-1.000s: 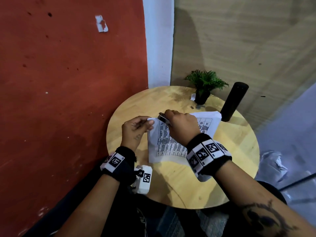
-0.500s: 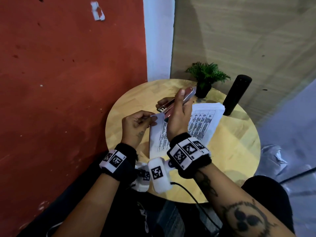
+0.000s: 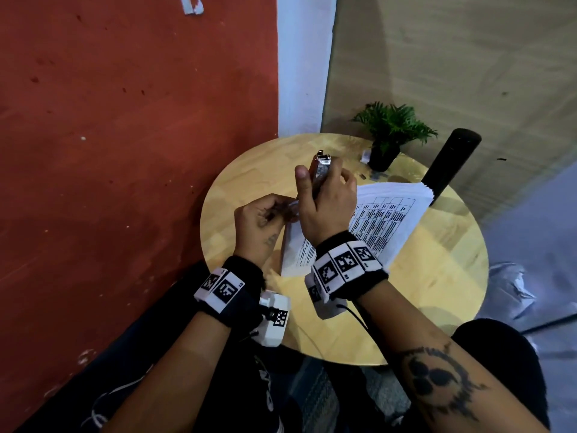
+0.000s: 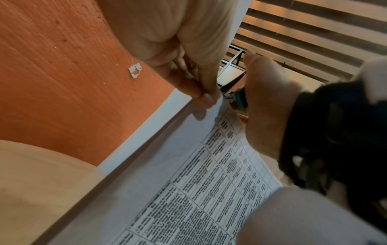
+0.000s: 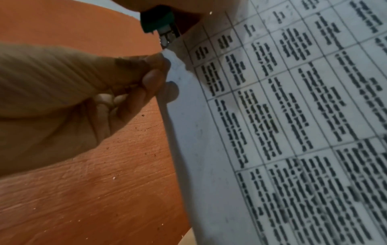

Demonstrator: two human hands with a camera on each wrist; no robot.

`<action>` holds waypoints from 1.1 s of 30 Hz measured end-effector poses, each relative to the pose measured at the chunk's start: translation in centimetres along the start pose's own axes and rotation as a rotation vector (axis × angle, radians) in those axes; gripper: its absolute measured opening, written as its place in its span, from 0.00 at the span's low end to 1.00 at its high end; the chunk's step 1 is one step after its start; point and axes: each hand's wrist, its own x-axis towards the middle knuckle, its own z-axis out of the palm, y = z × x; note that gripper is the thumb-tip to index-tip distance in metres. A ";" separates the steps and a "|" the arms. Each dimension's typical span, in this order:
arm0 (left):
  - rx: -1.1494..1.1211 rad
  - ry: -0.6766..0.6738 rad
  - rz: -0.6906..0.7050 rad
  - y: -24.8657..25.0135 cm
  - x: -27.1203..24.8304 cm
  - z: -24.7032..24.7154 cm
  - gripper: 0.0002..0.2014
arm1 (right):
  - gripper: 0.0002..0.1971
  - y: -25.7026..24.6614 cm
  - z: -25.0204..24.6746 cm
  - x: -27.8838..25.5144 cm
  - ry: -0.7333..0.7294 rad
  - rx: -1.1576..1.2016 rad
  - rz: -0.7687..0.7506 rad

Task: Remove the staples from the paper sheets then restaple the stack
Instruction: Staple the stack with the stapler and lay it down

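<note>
The left hand (image 3: 263, 215) pinches the top corner of the white printed paper sheets (image 3: 382, 228) between thumb and fingers (image 5: 154, 77), lifting that corner off the round light wooden worktop (image 3: 437, 276) while the rest of the sheets lies flat on it. The right hand (image 3: 324, 201) is closed around the small metal stapler with a green part (image 5: 161, 24) and holds it almost upright, its long axis pointing down to the pinched corner. In the right wrist view the metal tip of the stapler is just beside the paper corner, directly above the left thumb; I cannot tell if it touches a staple, because no staple is visible. The right hand is therefore the nearer one to the working point. I judge that the tip must go in from above, along the paper edge. The sheets reach towards the tall black cylinder (image 3: 449, 160) and the small green plant in a black pot (image 3: 390, 132) at the far side, well apart from the hands; on the near side the worktop gives free room.
</note>
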 end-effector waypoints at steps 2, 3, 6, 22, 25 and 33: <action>0.003 0.011 -0.008 0.0 0.1 0.0 0.15 | 0.16 -0.1 0.0 0.1 0.003 -0.017 0.004; 0.005 0.011 -0.010 0.1 0.1 0.0 0.14 | 0.14 -0.2 0.0 0.1 -0.009 -0.011 0.028; 0.049 0.021 0.000 0.0 0.1 0.0 0.13 | 0.17 0.4 0.4 -0.1 -0.115 -0.029 0.106; 0.045 -0.098 -0.097 0.3 0.2 -0.1 0.09 | 0.21 3.2 1.5 0.0 -0.164 -0.247 -0.206; -0.023 -0.169 -0.133 0.8 -0.2 0.2 0.13 | 0.20 3.2 1.8 0.1 -0.164 -0.245 -0.216; -0.200 -0.075 -0.200 1.1 -0.5 1.7 0.13 | 0.20 3.8 2.3 0.2 -0.175 -0.229 -0.199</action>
